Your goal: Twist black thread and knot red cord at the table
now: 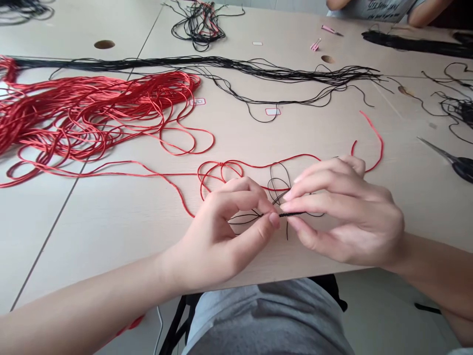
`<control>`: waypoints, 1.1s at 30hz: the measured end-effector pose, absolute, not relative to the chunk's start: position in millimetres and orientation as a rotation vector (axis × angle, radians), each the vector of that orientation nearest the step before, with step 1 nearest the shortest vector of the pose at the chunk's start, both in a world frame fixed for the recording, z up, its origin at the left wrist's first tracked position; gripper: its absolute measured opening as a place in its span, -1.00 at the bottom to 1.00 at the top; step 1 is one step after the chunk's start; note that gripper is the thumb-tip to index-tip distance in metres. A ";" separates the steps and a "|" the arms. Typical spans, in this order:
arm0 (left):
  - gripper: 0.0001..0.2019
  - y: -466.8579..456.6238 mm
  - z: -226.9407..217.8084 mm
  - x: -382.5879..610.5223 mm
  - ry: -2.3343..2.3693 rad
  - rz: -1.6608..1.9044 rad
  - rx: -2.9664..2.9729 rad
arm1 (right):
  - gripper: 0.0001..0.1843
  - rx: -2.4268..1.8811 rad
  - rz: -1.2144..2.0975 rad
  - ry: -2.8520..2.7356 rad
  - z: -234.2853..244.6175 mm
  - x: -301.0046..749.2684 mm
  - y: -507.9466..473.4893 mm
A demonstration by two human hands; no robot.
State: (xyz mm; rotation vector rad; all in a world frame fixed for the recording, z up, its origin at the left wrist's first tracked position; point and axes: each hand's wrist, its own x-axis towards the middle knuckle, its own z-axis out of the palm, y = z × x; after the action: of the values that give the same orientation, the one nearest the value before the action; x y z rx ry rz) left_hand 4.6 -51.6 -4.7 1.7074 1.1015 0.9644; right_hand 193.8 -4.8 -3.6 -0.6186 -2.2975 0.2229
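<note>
Head view, left hand: the left hand pinches the left end of a short black braided piece between thumb and index finger.
Right hand: the thumb and fingertips of the right hand stand around the same piece, with a narrow gap; I cannot tell whether they press it.
Black braided piece: it is just above the table, near the middle of the near edge.
Thread risk: the fine black threads make loose loops beside the fingers; if one is pulled unevenly, it may knot or spoil the braid, I think.
Red cord risk: a red cord passes close behind these loops, so a hand pulling away could catch both together.
Pinch risk: the left fingertips hold only a small part, so a weak pinch may let it slip.
Containers: I see no box or tray; the table itself carries everything.
On the table: the red bundle lies toward the left edge, the long black bundle beyond it, toward the far edge; the scissors are at the right edge.
</note>
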 end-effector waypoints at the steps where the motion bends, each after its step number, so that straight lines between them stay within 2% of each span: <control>1: -0.89 -51.6 -4.9 4.9 1.108 0.955 1.713 | -0.90 -0.614 0.213 -2.310 -3.8 192.9 -5.3; 9: -0.90 -51.3 -4.3 6.8 1.123 0.896 1.683 | -0.89 -0.567 0.300 -2.294 -7.5 191.2 -6.0; 22: -0.88 -52.8 -8.2 13.0 1.068 0.883 1.449 | -0.76 -0.582 0.479 -2.165 -12.6 187.0 -11.9; 33: -0.88 -51.1 -7.0 9.8 1.090 0.823 1.432 | -0.80 -0.511 0.737 -2.174 -18.0 193.5 -6.2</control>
State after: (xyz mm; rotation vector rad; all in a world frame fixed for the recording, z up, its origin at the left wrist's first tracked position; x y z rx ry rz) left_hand 9.8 -51.1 -7.0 1.4319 1.0904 0.8228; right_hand 193.5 -6.2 -18.0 -0.5114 -2.1737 0.7367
